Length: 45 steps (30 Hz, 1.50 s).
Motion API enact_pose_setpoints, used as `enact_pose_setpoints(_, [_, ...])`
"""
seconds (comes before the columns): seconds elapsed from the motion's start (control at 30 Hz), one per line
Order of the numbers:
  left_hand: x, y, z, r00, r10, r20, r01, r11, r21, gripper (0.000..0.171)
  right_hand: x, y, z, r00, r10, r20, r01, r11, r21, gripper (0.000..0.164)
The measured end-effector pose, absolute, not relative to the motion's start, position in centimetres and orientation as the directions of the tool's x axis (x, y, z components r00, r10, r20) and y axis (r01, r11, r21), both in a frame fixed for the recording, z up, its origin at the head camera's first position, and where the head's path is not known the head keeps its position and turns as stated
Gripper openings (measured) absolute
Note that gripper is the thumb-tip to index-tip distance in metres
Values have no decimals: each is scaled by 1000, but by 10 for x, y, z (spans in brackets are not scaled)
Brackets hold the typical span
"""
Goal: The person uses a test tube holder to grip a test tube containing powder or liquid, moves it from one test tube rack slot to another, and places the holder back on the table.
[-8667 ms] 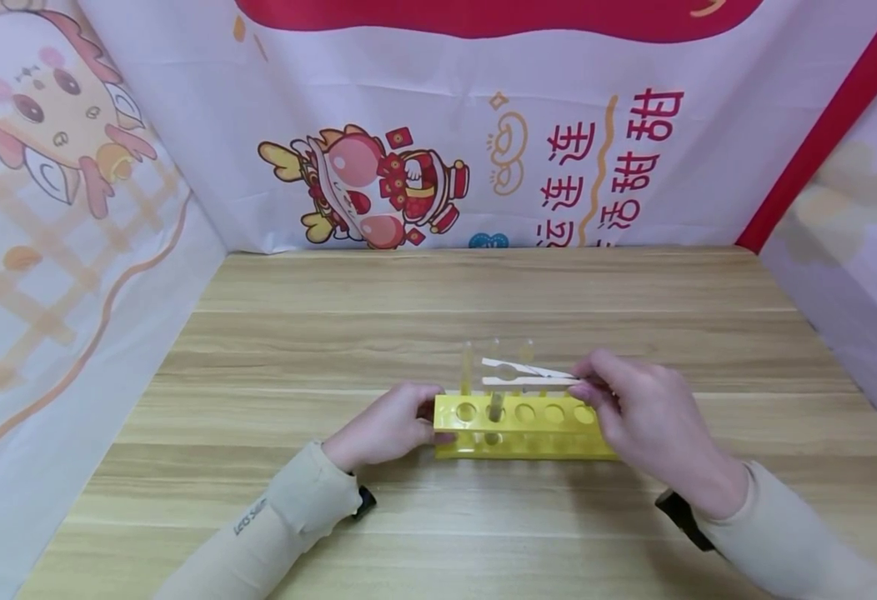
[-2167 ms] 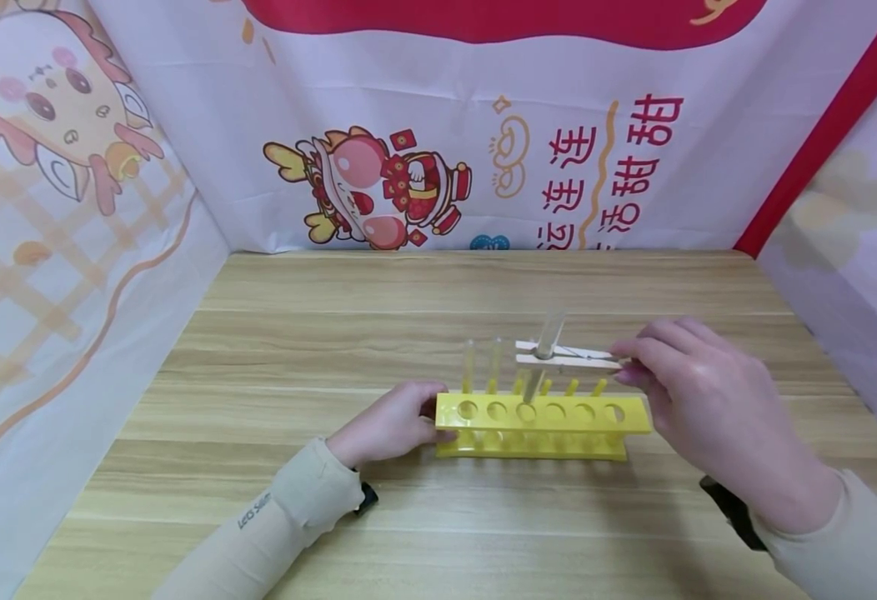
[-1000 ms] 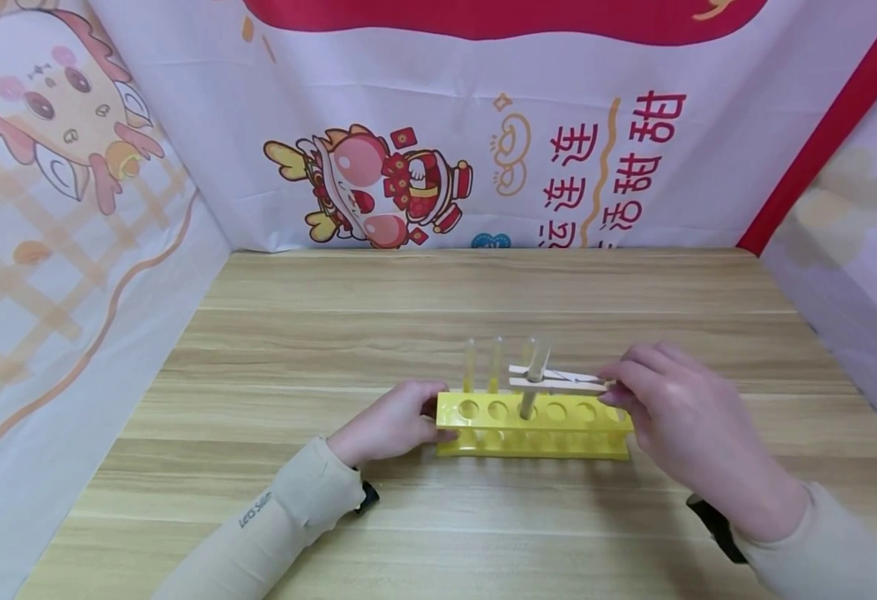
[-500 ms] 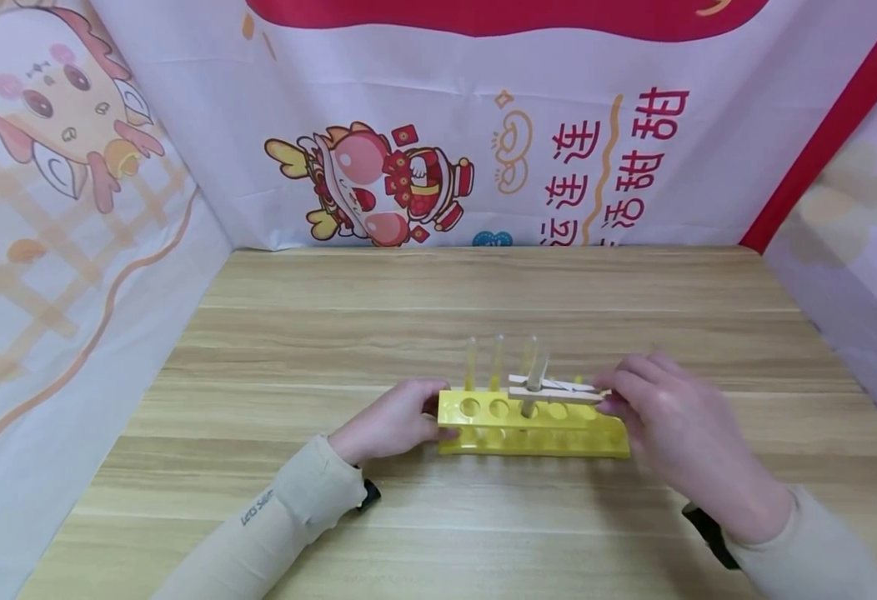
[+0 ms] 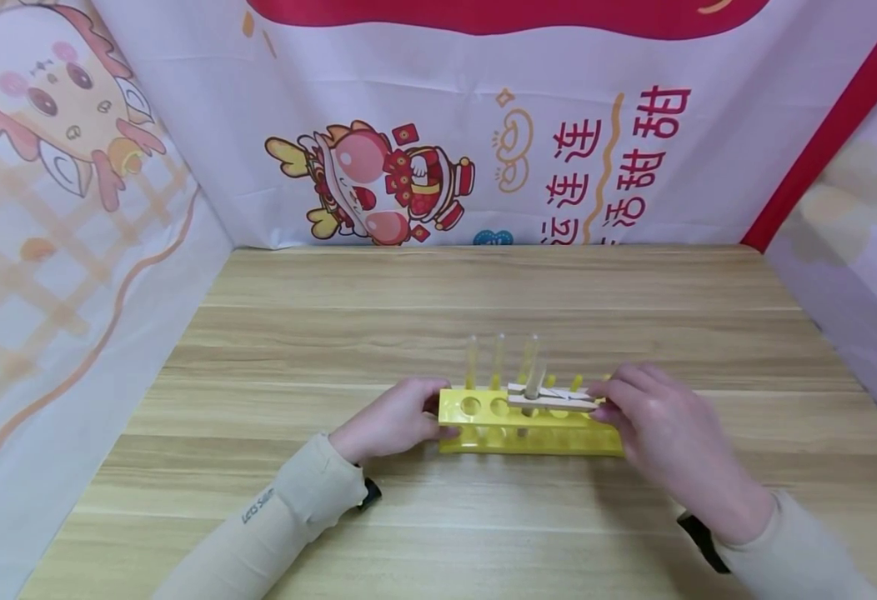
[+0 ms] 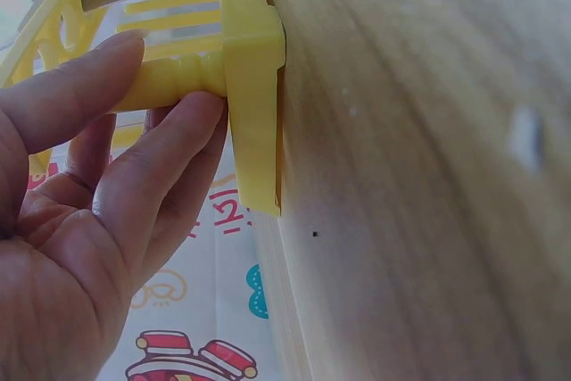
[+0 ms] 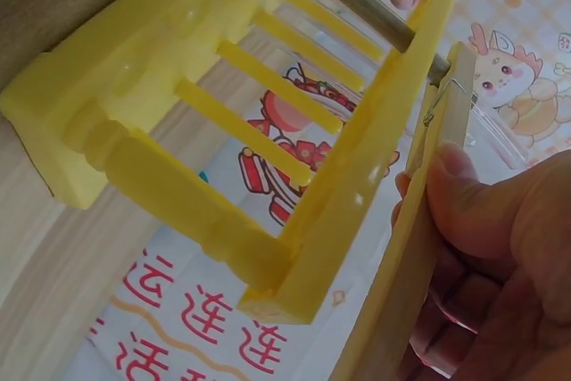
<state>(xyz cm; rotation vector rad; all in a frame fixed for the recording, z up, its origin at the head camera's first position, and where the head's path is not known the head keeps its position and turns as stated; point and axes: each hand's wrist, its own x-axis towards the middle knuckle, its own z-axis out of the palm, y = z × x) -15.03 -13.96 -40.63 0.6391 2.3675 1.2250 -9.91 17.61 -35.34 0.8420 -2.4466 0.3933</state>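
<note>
Left grip (image 5: 393, 423) around yellow rack post (image 6: 174, 82), right grip (image 5: 667, 442) in pinch on wooden clamp (image 7: 403, 252)

Glass tube (image 5: 534, 382) now sits deep in the third place of the yellow rack (image 5: 457, 418)

Over eight seconds ago, a tube stands second from the left and the wooden clamp (image 5: 558, 404) is apart from it, arms spread; now the clamp is closed around a tube one place further right. Two seconds ago this tube is raised, its lower end about level with the rack's top plate; now it passes through the plate and ends near the base. The clamp is down too, from well above the plate to just over it. The right hand (image 5: 667, 437) is lower and further left, its fingers (image 5: 609, 390) now overlapping the rack's right end.
</note>
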Motion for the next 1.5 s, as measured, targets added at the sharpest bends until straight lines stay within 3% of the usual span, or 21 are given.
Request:
enact_pose_setpoints(0.97, [-150,-139,-404,-816,558,-153,204,525,826,21,-101,175,-367,-700,-466,541,-615,779,-124,23])
enact_pose_setpoints(1.5, [-150,-139,-405,-818,555,-151,203,524,827,21,-101,176,-369,-660,-443,607,-622,775,-110,18])
